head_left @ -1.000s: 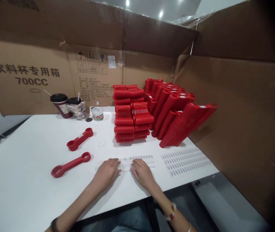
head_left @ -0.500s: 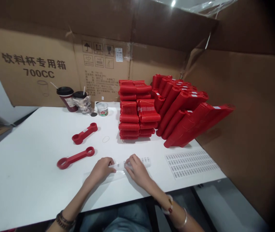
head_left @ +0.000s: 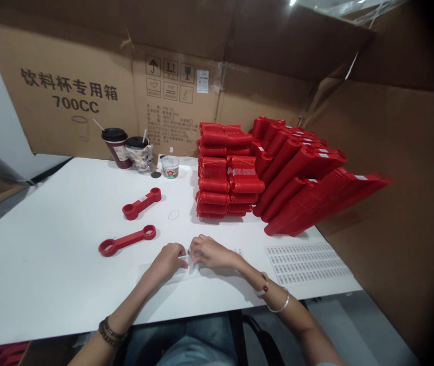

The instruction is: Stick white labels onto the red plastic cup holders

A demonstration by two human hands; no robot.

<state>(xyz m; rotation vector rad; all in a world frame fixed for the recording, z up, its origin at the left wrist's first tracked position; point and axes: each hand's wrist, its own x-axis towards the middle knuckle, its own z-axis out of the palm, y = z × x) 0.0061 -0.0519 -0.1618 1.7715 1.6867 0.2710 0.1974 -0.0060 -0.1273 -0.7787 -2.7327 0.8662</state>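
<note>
My left hand (head_left: 170, 257) and my right hand (head_left: 208, 251) meet fingertip to fingertip over a thin strip of small labels (head_left: 186, 263) lying on the white table (head_left: 41, 264). Both hands pinch the strip at its middle, fingers curled. Left of the hands lie two flat red plastic pieces with ring ends, the nearer one (head_left: 127, 240) and the farther one (head_left: 142, 203). A full sheet of labels (head_left: 308, 263) lies to the right of my right wrist.
Stacks of red pieces (head_left: 224, 173) and leaning rows of them (head_left: 308, 188) fill the back right. Two lidded drink cups (head_left: 117, 147), a small tub (head_left: 170, 166) and a rubber band (head_left: 173, 215) sit farther back. Cardboard walls (head_left: 392, 168) enclose the table behind and right.
My hands have drawn together, from lying apart on the label strip to pinching it in the middle. The view has shifted, so everything sits further right and higher.
</note>
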